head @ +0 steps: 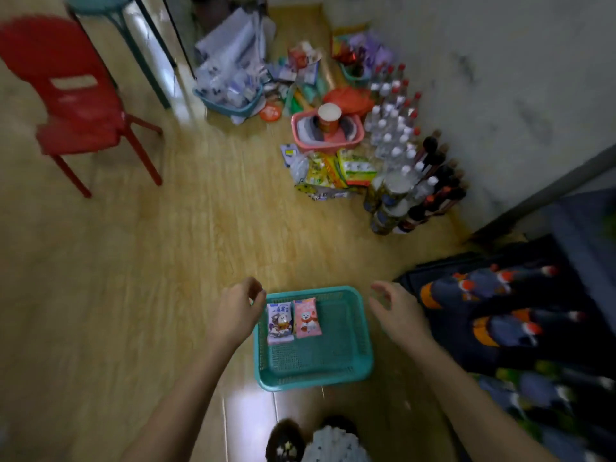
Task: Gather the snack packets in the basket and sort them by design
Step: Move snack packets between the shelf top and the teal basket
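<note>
A teal plastic basket (336,368) sits on the wooden floor in front of me. Two snack packets lie side by side in its far left corner: a purple one (280,323) and a pink one (306,317). My left hand (237,310) hovers at the basket's left rim with loosely curled fingers and holds nothing. My right hand (396,311) hovers just past the right rim, fingers relaxed and empty. A heap of yellow and green snack packets (336,171) lies farther off on the floor.
A pink basket (328,143) holding a canister, rows of clear bottles (395,128), dark bottles (436,181) and a blue basket of packets (230,91) crowd the far wall. A red chair (73,101) stands at left. A patterned dark fabric (520,328) lies right.
</note>
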The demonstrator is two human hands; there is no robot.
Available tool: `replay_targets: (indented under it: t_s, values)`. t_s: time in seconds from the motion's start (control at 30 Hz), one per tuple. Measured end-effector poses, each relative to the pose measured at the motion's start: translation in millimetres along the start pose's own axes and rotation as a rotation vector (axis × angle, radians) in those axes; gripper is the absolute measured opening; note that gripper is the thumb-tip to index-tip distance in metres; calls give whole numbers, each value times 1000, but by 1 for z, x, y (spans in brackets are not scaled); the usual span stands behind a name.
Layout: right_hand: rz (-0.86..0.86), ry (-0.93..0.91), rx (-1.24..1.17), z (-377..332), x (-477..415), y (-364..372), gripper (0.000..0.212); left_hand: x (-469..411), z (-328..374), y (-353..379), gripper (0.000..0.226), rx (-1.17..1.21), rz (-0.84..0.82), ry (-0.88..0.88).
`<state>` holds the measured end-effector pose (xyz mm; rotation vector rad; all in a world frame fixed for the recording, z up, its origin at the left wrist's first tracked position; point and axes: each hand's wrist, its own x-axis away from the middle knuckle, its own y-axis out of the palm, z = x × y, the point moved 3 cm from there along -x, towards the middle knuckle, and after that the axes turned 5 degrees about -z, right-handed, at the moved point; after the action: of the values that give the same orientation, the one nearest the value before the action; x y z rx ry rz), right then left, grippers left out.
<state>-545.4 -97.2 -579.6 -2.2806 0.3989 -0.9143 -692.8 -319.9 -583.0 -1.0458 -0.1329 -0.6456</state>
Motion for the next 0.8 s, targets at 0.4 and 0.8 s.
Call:
replay_targets:
  t_s: [0.4, 0.8]
  values:
    - [462, 53, 90, -59, 277, -222, 32, 174, 187, -206, 10, -157, 168, 403]
    - [963, 519, -43, 22, 569, -208, 32, 307, 336, -136, 9, -175, -152, 1041]
